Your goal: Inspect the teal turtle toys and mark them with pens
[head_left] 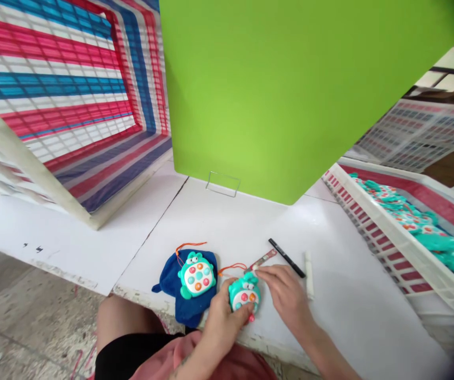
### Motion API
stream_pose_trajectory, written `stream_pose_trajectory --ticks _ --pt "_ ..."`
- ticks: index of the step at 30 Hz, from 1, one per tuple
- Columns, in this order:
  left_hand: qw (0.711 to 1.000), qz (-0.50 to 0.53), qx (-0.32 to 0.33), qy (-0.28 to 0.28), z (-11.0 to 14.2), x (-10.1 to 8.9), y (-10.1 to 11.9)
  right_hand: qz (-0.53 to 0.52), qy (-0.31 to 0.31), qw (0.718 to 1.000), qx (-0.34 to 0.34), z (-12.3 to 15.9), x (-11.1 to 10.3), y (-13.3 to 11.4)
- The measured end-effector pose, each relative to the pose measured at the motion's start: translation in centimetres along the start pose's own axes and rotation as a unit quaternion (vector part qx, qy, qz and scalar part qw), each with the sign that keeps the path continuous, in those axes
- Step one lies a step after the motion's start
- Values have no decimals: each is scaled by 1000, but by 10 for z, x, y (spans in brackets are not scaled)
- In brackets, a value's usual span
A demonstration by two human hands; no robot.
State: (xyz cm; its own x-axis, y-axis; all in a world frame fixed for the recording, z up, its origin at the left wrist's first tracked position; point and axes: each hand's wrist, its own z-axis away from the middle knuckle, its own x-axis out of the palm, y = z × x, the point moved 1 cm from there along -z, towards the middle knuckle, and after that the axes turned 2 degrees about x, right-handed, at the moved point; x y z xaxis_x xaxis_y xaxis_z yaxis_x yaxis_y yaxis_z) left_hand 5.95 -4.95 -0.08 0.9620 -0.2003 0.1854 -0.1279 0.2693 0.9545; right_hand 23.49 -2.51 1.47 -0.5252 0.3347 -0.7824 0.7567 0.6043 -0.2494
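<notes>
My left hand (222, 316) grips a small teal frog-shaped toy (244, 295) with coloured buttons, near the white table's front edge. My right hand (286, 293) pinches a thin reddish strip-like tool (262, 260) whose tip meets the top of that toy. A second teal toy (196, 274) with an orange cord lies on a dark blue cloth (179, 301) just left of my hands.
A black pen (286, 257) and a white stick (309, 279) lie right of my hands. A white crate (393, 237) full of teal toys stands at the right. A green board (290, 89) and an empty striped crate (72, 105) stand behind.
</notes>
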Motion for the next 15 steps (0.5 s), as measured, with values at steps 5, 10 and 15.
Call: stream_pose_trajectory --ticks 5,10,15 --pt "1000 -11 -19 -10 1 0 -6 94 -23 994 41 9 -4 46" --pt "1000 -3 -24 -1 2 -6 -13 179 -36 947 263 25 -25 80" --pt "999 -33 -28 -4 4 -8 -11 75 -119 841 523 50 -42 117"
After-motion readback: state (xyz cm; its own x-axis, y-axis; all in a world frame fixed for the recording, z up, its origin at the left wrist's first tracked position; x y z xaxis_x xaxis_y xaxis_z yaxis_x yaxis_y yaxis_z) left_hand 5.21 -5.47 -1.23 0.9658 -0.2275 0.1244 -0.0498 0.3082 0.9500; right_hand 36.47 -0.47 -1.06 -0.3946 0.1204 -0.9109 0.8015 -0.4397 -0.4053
